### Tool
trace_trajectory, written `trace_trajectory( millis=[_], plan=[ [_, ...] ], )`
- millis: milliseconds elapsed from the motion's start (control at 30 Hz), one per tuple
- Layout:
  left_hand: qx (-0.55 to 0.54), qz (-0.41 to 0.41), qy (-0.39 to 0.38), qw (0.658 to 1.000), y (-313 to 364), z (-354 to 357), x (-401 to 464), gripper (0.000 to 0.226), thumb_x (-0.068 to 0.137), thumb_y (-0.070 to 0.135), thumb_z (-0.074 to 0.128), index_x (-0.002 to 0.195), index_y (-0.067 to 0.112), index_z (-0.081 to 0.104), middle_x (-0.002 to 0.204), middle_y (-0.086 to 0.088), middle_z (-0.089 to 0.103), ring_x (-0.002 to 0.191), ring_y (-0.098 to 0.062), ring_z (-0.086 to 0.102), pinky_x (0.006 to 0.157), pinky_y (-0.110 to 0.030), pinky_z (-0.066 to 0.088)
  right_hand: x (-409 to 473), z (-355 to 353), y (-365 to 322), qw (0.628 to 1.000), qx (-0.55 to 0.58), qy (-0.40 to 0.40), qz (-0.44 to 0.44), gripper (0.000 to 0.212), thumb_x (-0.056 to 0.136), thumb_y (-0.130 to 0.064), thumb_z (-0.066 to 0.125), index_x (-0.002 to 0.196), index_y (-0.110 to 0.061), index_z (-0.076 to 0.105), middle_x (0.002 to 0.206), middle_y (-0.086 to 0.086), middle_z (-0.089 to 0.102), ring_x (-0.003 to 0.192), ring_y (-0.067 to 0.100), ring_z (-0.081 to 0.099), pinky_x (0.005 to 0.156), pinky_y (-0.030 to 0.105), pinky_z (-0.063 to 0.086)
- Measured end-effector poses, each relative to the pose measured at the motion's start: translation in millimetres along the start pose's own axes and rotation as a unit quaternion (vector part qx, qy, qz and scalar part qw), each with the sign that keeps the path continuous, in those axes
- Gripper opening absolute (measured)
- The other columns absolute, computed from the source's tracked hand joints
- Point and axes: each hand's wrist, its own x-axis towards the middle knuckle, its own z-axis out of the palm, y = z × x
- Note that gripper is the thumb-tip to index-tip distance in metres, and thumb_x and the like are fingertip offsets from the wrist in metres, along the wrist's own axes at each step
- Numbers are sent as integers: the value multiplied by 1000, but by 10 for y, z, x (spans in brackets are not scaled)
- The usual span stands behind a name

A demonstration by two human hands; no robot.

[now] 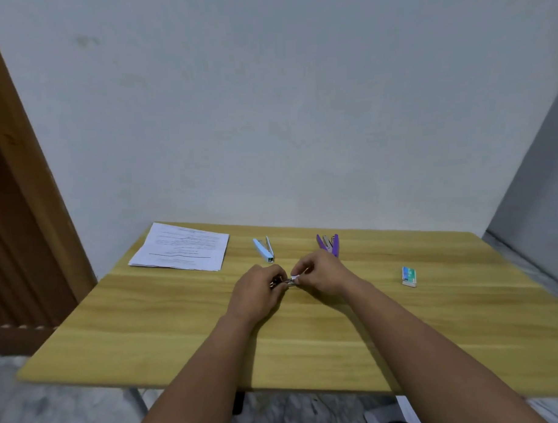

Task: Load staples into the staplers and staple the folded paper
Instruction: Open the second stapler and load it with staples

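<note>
Small dark stapler [278, 282] sits mid-counter, gripped in the left hand [258, 291], while the right hand [321, 274] pinches a small white-and-metal bit [294, 278] at its end — probably the staple strip or pusher, too small to tell. Blue stapler [264, 249] and purple stapler [329, 245] lie open behind, paper [181, 246] far left, staple box [409, 276] to the right. Risk: the strip snaps or goes in crooked — those tiny parts jam easily.

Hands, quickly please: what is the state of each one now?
Left hand: closed on a small metal item.
Right hand: pinching the same item's other end.
</note>
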Motion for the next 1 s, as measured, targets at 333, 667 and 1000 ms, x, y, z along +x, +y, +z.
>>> trace_trajectory(
  millis=[333, 667, 1000],
  plan=[
    [-5, -21, -9, 1000, -17, 7, 15, 16, 90, 40, 72, 105, 33, 70, 88, 8, 59, 80, -11, 51, 68, -28, 42, 6, -86, 31, 995, 88, -53, 17, 12, 87, 13, 75, 97, 7, 79, 68, -3, 73, 58, -5, 68, 57, 8, 49],
    [-7, -29, -10, 1000, -9, 12, 21, 16, 91, 41, 71, 106, 34, 69, 90, 5, 61, 82, -12, 56, 71, -31, 48, 99, -35, 119, 999, -2, -43, -17, 17, 85, -12, 86, 100, -17, 86, 90, -6, 80, 88, 8, 73, 75, 21, 55],
    [-5, -24, -12, 1000, -32, 30, 23, 17, 91, 41, 71, 106, 33, 69, 88, 5, 62, 83, -14, 57, 69, -31, 46, -15, -13, 150, 981, -176, -5, -86, 18, 91, -31, 72, 105, -36, 82, 110, -16, 64, 105, 9, 62, 101, 44, 47]
  ],
)
